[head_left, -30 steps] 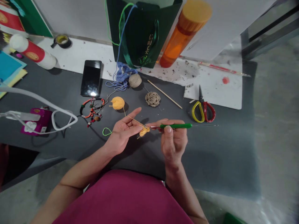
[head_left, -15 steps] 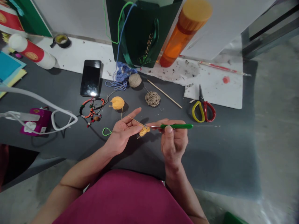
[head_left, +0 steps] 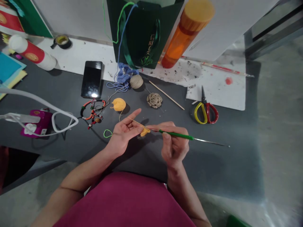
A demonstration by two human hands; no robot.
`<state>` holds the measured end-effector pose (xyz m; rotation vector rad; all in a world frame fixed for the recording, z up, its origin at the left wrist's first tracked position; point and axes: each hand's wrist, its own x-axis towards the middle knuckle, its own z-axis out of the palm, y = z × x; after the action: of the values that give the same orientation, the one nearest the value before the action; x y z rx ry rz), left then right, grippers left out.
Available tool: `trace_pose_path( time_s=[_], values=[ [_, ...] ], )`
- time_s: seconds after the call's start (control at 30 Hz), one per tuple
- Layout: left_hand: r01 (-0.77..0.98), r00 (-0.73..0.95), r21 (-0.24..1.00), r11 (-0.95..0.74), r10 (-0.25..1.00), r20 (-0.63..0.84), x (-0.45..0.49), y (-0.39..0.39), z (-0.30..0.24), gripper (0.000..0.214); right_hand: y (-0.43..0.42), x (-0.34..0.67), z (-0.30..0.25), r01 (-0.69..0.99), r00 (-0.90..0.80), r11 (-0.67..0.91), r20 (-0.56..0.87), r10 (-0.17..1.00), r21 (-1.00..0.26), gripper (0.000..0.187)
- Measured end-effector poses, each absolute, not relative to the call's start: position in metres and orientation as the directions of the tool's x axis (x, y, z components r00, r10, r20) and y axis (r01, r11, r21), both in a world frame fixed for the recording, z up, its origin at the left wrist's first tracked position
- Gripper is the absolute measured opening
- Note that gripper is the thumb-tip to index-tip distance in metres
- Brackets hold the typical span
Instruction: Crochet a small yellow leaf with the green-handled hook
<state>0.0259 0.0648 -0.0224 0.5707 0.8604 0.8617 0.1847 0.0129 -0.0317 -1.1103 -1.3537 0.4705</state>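
Two bare hands work close together over a dark grey tabletop (head_left: 224, 164) in the head view. The left hand (head_left: 124, 134) pinches a small yellow crocheted piece (head_left: 145, 131) at its fingertips. Its index finger is stretched out, with a thin yellow yarn strand (head_left: 133, 120) running across it. The right hand (head_left: 175, 146) is closed around a green-handled metal crochet hook (head_left: 176, 135), which slants down to the right. The hook's tip meets the crocheted piece, which sits between the two hands, just above the table.

The strand leads up to a small yellow yarn ball (head_left: 119, 104) lying just beyond the left hand. Left of that ball lie a tangle of red and black bead bracelets (head_left: 93, 110) and a black smartphone (head_left: 92, 79). Behind it sit a beige yarn ball (head_left: 136, 81), a beige crocheted flower (head_left: 154, 100) and a thin wooden stick (head_left: 167, 95).

Yellow-and-red-handled scissors (head_left: 205, 112) rest at the edge of a stained white sheet (head_left: 213, 85), well right of the hook. At the back stand a dark green paper bag (head_left: 144, 34) and a tall orange plastic bottle (head_left: 187, 34).
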Motion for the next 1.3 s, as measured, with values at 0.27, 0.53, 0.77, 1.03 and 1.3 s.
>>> trace_pose_path(
  time_s=[0.27, 0.53, 0.77, 1.03, 1.3],
  values=[
    [-0.164, 0.188, 0.952, 0.257, 0.956, -0.225, 0.026, 0.057, -0.015, 0.053, 0.010, 0.183, -0.034, 0.437, 0.180, 0.492, 0.609, 0.772, -0.753, 0.029],
    [0.151, 0.155, 0.975, -0.164, 0.978, 0.140, 0.018, 0.049, -0.021, 0.042, 0.007, 0.170, -0.033, 0.543, 0.224, 0.476, 0.665, 0.712, -0.692, 0.030],
    [-0.181, 0.127, 0.978, 0.104, 0.989, -0.082, 0.028, 0.052, -0.014, 0.060, 0.002, 0.167, -0.039, 0.600, 0.203, 0.533, 0.758, 0.620, -0.597, 0.037],
    [-0.391, 0.257, 0.881, 0.265, 0.951, -0.172, 0.030, 0.055, -0.017, 0.088, 0.004, 0.168, -0.043, 0.614, 0.148, 0.569, 0.788, 0.597, -0.547, 0.045],
    [-0.490, 0.478, 0.661, 0.568, 0.809, -0.341, 0.028, 0.058, -0.015, 0.087, 0.008, 0.164, -0.036, 0.493, 0.249, 0.537, 0.703, 0.666, -0.684, 0.042]
  ],
)
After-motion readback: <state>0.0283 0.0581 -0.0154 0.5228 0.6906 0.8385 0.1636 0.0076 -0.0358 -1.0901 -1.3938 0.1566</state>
